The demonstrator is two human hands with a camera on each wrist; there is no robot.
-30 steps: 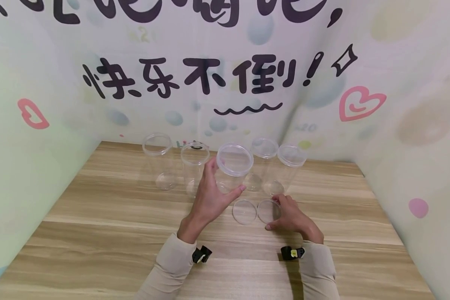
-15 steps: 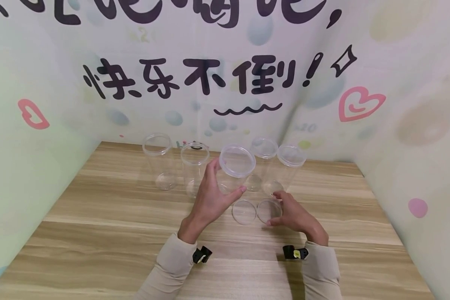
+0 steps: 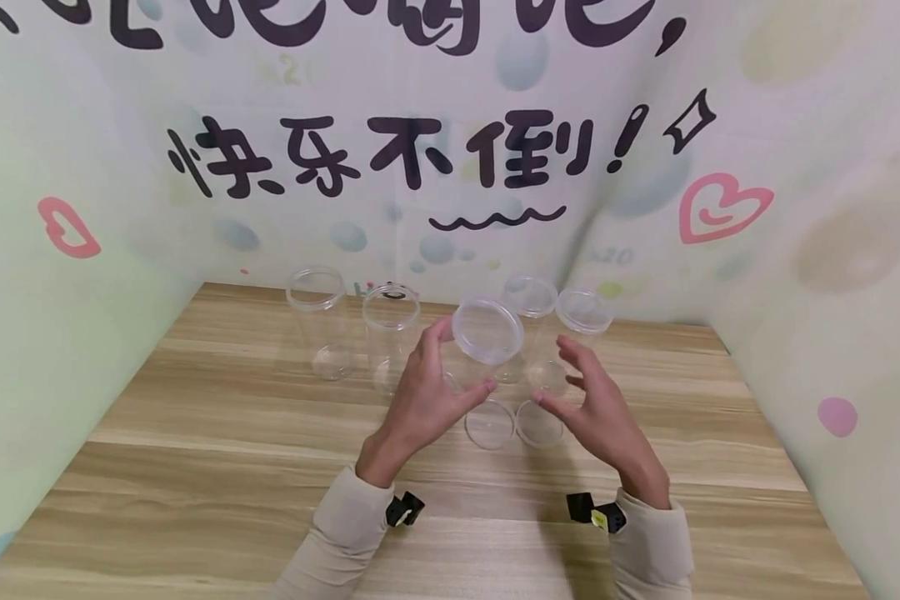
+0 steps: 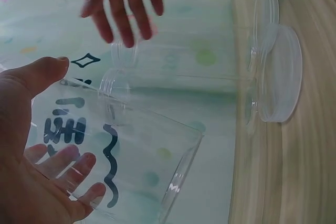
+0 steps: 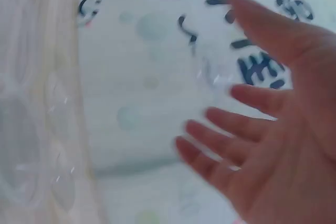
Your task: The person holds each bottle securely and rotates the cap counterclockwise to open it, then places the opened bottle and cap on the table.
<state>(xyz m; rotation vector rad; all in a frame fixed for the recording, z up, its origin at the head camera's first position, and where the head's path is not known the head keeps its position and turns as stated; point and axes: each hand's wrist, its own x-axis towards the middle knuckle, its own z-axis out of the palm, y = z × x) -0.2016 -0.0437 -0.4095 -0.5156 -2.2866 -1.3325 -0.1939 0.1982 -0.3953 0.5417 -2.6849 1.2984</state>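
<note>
My left hand [image 3: 423,387] grips a clear cylindrical jar [image 3: 487,332], thumb on its near side and fingers round the far left side. The jar has a milky round top and leans; in the left wrist view its clear bottom end [image 4: 176,184] points toward the table side. To its right, my right hand [image 3: 600,408] hovers with fingers spread and holds nothing. Two round lids [image 3: 489,423] lie side by side on the table in front of the jar, the right-hand lid [image 3: 538,423] just below my right thumb. In the right wrist view the right palm [image 5: 278,150] faces the jar, blurred.
Two clear jars, the outer jar [image 3: 315,287] and the inner jar [image 3: 392,308], stand at the back left. Two more with milky tops, a rear jar [image 3: 530,296] and a front jar [image 3: 585,310], stand at the back right. A printed wall [image 3: 345,237] closes the table's far edge.
My right hand has risen from beside the right-hand lid toward the held jar, leaving the lid on the table. The left hand has shifted the jar slightly right and nearer.
</note>
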